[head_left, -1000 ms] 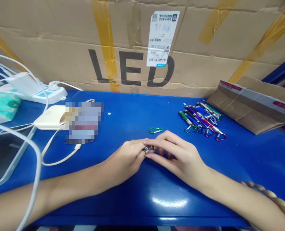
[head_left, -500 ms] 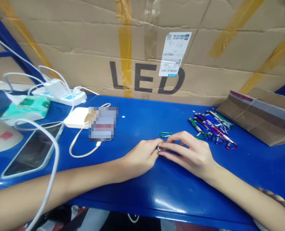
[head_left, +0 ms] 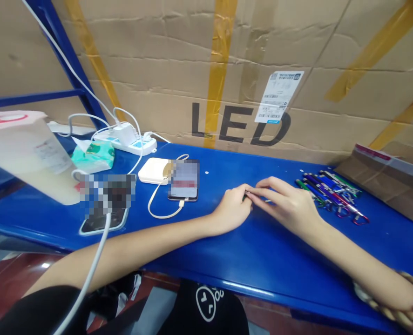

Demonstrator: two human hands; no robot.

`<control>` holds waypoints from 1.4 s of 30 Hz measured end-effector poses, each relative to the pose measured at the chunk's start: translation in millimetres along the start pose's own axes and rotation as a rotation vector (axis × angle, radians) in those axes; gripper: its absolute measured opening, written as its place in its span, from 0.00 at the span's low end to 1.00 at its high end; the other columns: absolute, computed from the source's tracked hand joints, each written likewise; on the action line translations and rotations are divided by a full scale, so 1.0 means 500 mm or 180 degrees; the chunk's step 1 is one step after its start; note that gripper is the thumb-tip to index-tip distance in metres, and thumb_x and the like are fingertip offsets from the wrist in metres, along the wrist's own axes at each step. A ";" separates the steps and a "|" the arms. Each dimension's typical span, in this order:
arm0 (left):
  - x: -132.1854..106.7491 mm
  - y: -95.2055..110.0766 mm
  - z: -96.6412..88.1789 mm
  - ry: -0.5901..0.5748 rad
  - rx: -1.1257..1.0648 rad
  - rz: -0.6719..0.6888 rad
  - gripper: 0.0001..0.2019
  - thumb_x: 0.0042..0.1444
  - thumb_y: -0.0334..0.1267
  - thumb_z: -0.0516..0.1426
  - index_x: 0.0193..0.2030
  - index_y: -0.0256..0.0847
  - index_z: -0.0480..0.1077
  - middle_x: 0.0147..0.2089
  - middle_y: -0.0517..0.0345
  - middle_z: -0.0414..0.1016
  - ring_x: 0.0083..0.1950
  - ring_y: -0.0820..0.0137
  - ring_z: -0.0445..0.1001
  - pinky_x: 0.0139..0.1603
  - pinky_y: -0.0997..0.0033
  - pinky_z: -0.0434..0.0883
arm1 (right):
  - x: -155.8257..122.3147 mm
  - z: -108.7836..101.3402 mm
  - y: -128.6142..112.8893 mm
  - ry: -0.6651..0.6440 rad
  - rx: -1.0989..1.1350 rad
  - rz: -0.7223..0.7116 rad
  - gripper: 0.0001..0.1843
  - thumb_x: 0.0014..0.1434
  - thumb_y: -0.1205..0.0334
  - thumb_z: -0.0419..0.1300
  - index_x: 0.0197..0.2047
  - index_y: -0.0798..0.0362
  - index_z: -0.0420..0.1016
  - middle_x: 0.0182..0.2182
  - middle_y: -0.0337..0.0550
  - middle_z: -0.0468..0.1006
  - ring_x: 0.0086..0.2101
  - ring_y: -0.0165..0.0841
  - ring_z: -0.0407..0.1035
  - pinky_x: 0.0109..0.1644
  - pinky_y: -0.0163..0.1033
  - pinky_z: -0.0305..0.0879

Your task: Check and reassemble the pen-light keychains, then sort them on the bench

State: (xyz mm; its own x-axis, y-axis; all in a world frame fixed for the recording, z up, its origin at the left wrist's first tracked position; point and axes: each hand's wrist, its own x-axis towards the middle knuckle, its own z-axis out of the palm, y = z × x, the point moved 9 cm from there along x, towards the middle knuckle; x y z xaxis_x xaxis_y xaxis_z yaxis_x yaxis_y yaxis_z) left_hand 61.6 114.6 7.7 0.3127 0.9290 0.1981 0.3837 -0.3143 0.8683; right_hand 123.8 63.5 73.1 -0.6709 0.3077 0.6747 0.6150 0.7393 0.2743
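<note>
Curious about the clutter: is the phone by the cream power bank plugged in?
Plugged in: a cream cable enters the phone at its near edge and loops back toward the power bank.

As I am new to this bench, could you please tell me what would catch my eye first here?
The big cardboard box printed LED fills the back, behind the blue table. At mid-table the left hand and right hand meet, fingers pinching a small item too small to identify. A heap of coloured pen-like sticks with clips lies just right of them.
</note>
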 end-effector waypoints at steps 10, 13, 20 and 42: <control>0.000 0.030 -0.076 0.0308 -0.0029 -0.0092 0.08 0.58 0.29 0.46 0.38 0.36 0.66 0.29 0.58 0.70 0.33 0.71 0.69 0.36 0.72 0.64 | 0.067 0.019 0.049 -0.0106 0.1291 0.1136 0.09 0.58 0.60 0.56 0.33 0.53 0.76 0.29 0.42 0.73 0.26 0.27 0.66 0.22 0.31 0.62; -0.027 0.021 -0.098 0.0279 -0.0107 0.0053 0.08 0.60 0.34 0.46 0.39 0.37 0.65 0.28 0.62 0.67 0.31 0.73 0.67 0.34 0.74 0.63 | 0.069 0.027 0.050 -0.0124 0.1638 0.1351 0.09 0.58 0.60 0.57 0.33 0.54 0.77 0.29 0.43 0.73 0.26 0.27 0.66 0.20 0.30 0.60; -0.085 -0.022 -0.096 -0.0103 -0.0098 -0.0196 0.08 0.60 0.35 0.46 0.41 0.40 0.65 0.29 0.63 0.65 0.32 0.74 0.66 0.35 0.76 0.62 | 0.052 0.047 0.034 -0.0110 0.1906 0.1453 0.07 0.57 0.62 0.58 0.34 0.52 0.77 0.29 0.43 0.73 0.28 0.28 0.67 0.20 0.29 0.62; -0.112 -0.006 -0.086 -0.0324 0.0206 0.0181 0.09 0.62 0.38 0.46 0.42 0.42 0.65 0.37 0.60 0.71 0.37 0.72 0.69 0.38 0.75 0.64 | 0.018 0.066 0.008 -0.0245 0.2575 0.1684 0.04 0.54 0.64 0.61 0.32 0.50 0.78 0.27 0.41 0.75 0.26 0.28 0.70 0.19 0.29 0.66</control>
State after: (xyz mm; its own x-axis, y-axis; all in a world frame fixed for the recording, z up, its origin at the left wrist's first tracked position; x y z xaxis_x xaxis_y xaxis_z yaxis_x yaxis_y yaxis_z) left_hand 5.7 71.8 13.8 0.4209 0.8856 0.1962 0.4169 -0.3810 0.8252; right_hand 106.6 89.1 57.9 -0.4322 0.7362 0.5209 0.3933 0.6736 -0.6257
